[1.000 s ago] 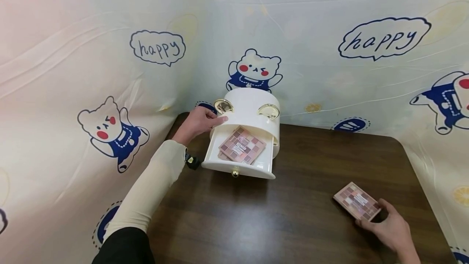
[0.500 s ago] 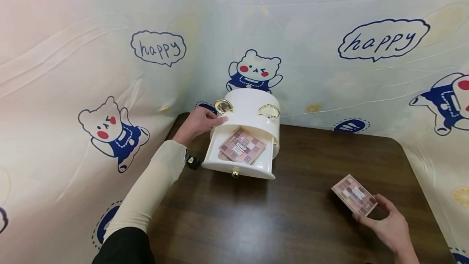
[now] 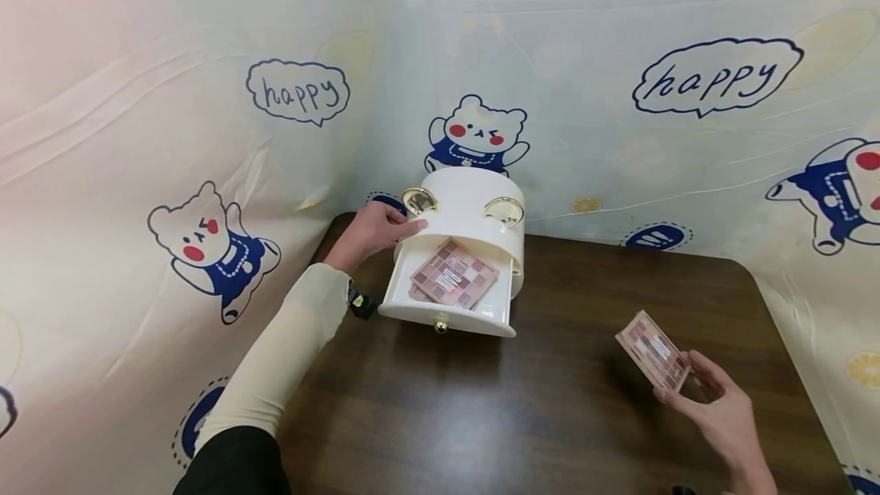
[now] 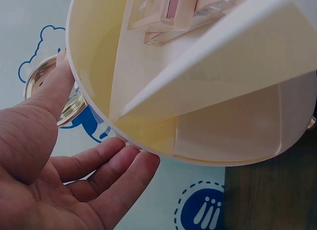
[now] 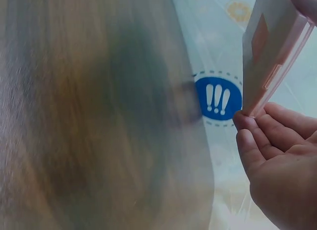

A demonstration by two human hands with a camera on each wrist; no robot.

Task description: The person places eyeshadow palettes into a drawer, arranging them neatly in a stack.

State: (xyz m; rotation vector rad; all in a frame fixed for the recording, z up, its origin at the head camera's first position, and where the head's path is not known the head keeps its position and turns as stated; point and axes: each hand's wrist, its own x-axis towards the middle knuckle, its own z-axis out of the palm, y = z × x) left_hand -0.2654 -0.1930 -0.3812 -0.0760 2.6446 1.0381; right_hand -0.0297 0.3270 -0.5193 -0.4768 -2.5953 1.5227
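A white round-topped storage box [image 3: 467,205] with gold-rimmed ear-like rounds stands at the back of the table, its drawer [image 3: 491,298] pulled out. Inside the drawer lies a pink checkered eyeshadow palette [image 3: 454,273] on top of another. My left hand [image 3: 376,234] holds the box's left side, thumb on its front; in the left wrist view the fingertips [image 4: 148,158] touch the curved wall. At the right, my right hand [image 3: 718,403] pinches a similar eyeshadow palette [image 3: 653,350] by its near end, tilted above the table. The right wrist view shows its pale underside.
The dark brown wooden table [image 3: 550,403] has rounded far corners. A cloth [image 3: 584,59] printed with bears and "happy" bubbles hangs close behind and on both sides. A gold knob [image 3: 441,325] juts from the drawer front.
My right hand has raised the palette and carried it slightly away from me and leftward, tilting it up more. The left hand, box and drawer have stayed put.
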